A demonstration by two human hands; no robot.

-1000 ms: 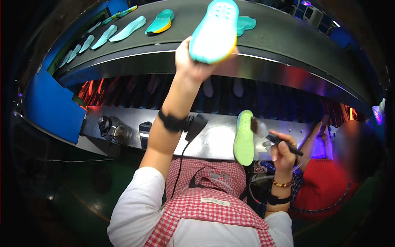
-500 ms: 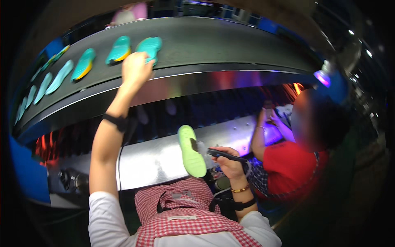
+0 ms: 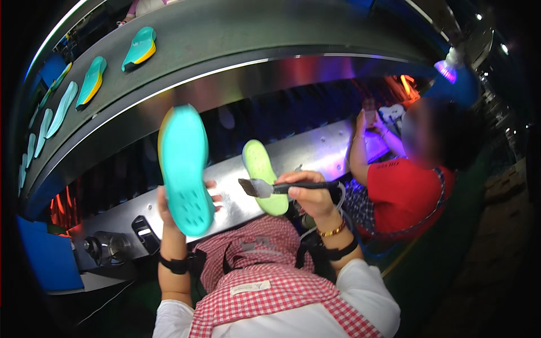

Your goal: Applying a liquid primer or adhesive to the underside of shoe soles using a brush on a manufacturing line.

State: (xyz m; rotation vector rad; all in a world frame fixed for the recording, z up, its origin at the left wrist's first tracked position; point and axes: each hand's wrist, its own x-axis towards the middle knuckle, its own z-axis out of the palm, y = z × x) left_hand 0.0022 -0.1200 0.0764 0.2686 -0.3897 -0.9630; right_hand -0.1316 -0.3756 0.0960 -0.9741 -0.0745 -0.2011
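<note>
My left hand [image 3: 170,217] holds a turquoise shoe insole [image 3: 185,163] with a yellow edge up over the metal table [image 3: 234,197]. Its fingers show at both sides of the insole, whose lower end has a group of small dents. In my right hand [image 3: 313,198] is a brush [image 3: 260,188] with a black handle and dark bristles pointing left. The brush head passes in front of a light green insole [image 3: 260,160], which lies on the table's front part near my checked apron [image 3: 253,259].
Beyond the table runs a dark conveyor belt [image 3: 225,39] carrying more turquoise insoles [image 3: 92,81] on the left. At my right a person in a red top [image 3: 408,194] holds something in both hands. A lit lamp [image 3: 448,67] hangs far right. A black device [image 3: 146,234] stands left.
My left hand has lifted the turquoise insole off the belt and brought it down toward me. The brush has swung left over the green insole. Belt insoles appear farther left.
</note>
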